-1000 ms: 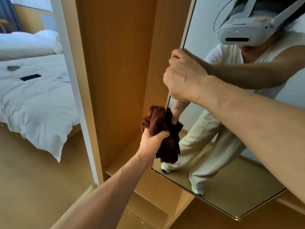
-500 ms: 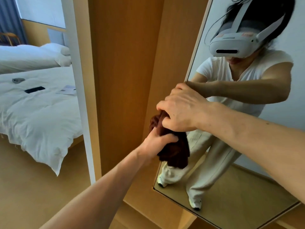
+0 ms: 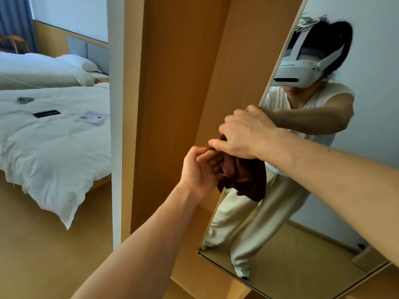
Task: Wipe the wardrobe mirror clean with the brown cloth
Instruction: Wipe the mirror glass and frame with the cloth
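Right hand point(image 3: 244, 134) grip pinches the brown cloth point(image 3: 244, 178), hanging toward 6 o'clock against the mirror point(image 3: 323, 244) edge; left hand point(image 3: 198, 169) loosely open, fingers touching it.

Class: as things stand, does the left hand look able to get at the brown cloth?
Probably yes. The left hand is open right beside the brown cloth, fingers at its folds, nothing between them. The right hand grips the cloth's top against the mirror edge, leaving the lower part free.
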A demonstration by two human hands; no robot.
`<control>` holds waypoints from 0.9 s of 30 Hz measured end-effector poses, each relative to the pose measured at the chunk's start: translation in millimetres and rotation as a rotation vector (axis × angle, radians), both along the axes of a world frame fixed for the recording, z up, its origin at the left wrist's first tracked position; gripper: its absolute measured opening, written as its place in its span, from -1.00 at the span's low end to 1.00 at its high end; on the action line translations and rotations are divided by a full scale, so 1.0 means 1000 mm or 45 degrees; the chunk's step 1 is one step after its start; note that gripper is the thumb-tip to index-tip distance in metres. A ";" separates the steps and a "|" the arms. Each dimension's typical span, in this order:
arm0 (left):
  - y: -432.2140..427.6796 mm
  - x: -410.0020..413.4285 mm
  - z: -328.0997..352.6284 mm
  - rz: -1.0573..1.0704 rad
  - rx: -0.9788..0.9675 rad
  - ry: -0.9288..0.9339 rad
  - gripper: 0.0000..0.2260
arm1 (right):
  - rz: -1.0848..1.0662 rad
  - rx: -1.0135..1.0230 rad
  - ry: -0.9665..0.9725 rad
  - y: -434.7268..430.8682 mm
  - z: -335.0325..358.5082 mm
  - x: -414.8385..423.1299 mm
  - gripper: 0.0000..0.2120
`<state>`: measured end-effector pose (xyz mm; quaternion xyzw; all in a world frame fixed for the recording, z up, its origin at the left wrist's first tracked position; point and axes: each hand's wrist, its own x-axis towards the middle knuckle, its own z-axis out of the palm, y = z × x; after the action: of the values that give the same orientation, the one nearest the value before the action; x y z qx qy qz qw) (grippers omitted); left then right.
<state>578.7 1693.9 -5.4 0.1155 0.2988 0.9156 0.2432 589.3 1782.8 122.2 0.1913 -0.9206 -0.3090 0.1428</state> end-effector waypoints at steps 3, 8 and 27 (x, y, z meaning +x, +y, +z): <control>0.012 0.000 -0.013 0.073 -0.273 -0.108 -0.55 | -0.085 0.226 -0.062 -0.001 -0.003 0.005 -0.34; 0.020 0.005 -0.011 0.092 -0.410 -0.100 -0.50 | -0.013 0.481 -0.096 0.004 -0.019 0.023 -0.56; 0.028 0.002 -0.018 0.238 -0.723 0.064 -0.53 | -0.105 0.367 0.291 0.000 0.021 0.021 -0.59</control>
<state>580.8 1721.8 -23.8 0.0374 0.5582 0.8106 0.1730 609.9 1782.4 143.2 0.1356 -0.8516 -0.4630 0.2047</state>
